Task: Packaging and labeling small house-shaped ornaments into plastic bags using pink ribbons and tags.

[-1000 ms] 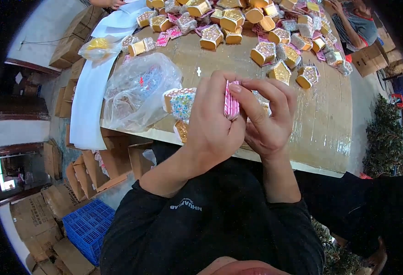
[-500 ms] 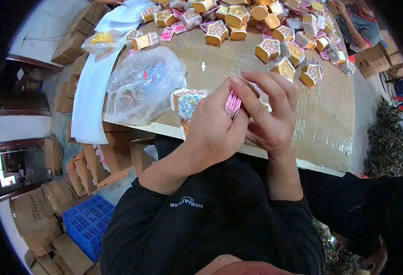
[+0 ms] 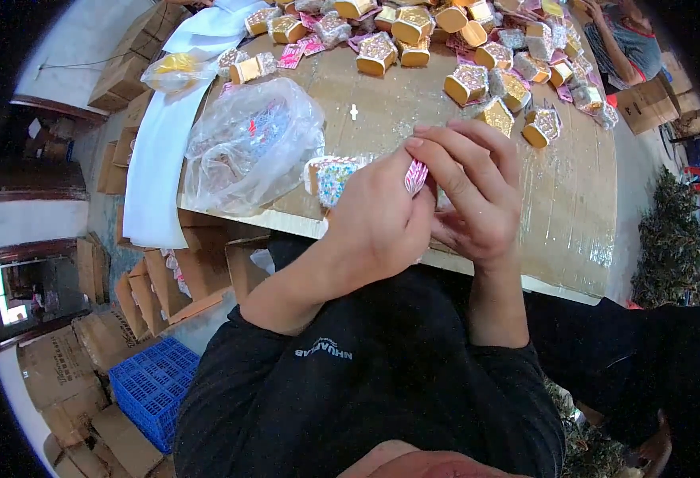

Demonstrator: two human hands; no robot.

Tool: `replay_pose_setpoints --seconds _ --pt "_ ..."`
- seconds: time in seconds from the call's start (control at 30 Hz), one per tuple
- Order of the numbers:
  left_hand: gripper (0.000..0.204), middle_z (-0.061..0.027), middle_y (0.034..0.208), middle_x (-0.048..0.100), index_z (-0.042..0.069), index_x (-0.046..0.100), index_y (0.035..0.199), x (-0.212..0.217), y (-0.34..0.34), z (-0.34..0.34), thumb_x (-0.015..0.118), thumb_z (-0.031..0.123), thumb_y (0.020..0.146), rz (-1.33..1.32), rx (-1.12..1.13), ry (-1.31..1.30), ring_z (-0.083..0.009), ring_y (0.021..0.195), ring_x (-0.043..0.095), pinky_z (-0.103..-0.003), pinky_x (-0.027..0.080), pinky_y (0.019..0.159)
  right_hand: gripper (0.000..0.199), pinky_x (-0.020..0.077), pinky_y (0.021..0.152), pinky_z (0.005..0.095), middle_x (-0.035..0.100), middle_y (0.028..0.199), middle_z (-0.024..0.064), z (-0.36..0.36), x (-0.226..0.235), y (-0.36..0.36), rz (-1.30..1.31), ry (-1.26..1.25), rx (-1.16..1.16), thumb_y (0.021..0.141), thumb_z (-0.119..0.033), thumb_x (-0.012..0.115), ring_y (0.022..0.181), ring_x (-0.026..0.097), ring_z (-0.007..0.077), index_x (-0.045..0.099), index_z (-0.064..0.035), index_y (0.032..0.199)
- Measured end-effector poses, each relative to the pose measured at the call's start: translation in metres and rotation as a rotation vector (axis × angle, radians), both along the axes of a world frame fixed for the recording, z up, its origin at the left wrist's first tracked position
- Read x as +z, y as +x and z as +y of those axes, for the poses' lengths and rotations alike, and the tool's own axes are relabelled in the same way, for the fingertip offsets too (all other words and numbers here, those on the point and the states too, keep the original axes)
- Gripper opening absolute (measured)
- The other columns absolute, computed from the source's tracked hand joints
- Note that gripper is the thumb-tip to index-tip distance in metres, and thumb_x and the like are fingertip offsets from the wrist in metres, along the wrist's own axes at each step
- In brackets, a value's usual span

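Note:
My left hand (image 3: 382, 211) is closed around a small stack of pink-and-white striped cards (image 3: 416, 177), whose edges show between thumb and fingers. My right hand (image 3: 481, 187) curls in from the other side, its fingertips meeting the top of the cards and my left thumb. What lies inside its curled fingers is mostly hidden. Just left of my left hand, a small house-shaped ornament (image 3: 332, 180) covered in coloured sprinkles sits near the table's front edge, partly covered by that hand.
A clear plastic bag (image 3: 246, 151) with blue and red bits lies left, beside a white foam sheet (image 3: 155, 175). Many gold-and-tan house-shaped ornaments (image 3: 410, 28) pile at the table's far side. A small white cross-shaped piece (image 3: 354, 112) lies mid-table. Another person (image 3: 625, 48) sits far right.
Both hands have shifted slightly right. My right fingers have closed down nearer the cards, and less of the cards shows. More of the sprinkled ornament's left side is visible.

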State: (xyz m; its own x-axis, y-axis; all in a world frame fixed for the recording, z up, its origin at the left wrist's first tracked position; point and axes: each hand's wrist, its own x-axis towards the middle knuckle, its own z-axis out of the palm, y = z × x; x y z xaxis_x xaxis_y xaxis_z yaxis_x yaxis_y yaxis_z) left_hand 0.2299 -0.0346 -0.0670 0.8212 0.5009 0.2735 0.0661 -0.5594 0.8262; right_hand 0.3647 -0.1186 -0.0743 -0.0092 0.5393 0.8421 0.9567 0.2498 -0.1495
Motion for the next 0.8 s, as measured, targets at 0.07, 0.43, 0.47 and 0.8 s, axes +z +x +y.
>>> replay_pose_setpoints --seconds 0.07,0.43,0.47,0.8 --pt "0.026 -0.0279 0.084 0.061 -0.004 0.052 0.108 -0.003 0.0 0.004 0.054 0.006 0.084 -0.04 -0.011 -0.006 -0.0498 0.078 0.058 -0.053 0.046 0.066 0.044 0.0502 0.083 0.0371 0.068 0.109 0.0073 0.0 0.001 -0.001 0.023 -0.024 -0.014 0.068 -0.028 0.07 0.098 0.06 0.0287 0.072 -0.0066 0.106" --pt "0.025 -0.019 0.094 0.064 -0.004 0.055 0.113 0.003 -0.001 0.008 0.045 -0.002 0.09 -0.099 -0.036 0.028 -0.0296 0.088 0.066 -0.035 0.05 0.076 0.037 0.051 0.083 0.0363 0.067 0.112 0.0076 -0.007 0.001 -0.001 0.049 -0.007 0.018 0.076 -0.027 0.069 0.098 0.06 0.0276 0.074 -0.011 0.109" --pt "0.026 -0.0183 0.094 0.064 -0.004 0.055 0.113 0.003 0.0 0.008 0.045 -0.003 0.089 -0.126 -0.043 0.02 -0.029 0.088 0.066 -0.035 0.051 0.075 0.035 0.051 0.083 0.036 0.067 0.111 0.008 -0.006 0.0 -0.002 0.028 0.027 -0.002 0.077 -0.028 0.069 0.097 0.06 0.0274 0.075 -0.0114 0.108" --pt "0.014 -0.0109 0.091 0.062 -0.001 0.053 0.108 -0.012 -0.02 0.02 0.048 0.009 0.1 -0.209 -0.108 -0.309 -0.0171 0.085 0.063 -0.03 0.05 0.076 0.038 0.0519 0.076 0.0365 0.069 0.096 0.0114 -0.012 -0.006 0.057 0.187 0.012 0.114 0.068 -0.022 0.086 0.084 0.066 0.0271 0.073 -0.0077 0.1"
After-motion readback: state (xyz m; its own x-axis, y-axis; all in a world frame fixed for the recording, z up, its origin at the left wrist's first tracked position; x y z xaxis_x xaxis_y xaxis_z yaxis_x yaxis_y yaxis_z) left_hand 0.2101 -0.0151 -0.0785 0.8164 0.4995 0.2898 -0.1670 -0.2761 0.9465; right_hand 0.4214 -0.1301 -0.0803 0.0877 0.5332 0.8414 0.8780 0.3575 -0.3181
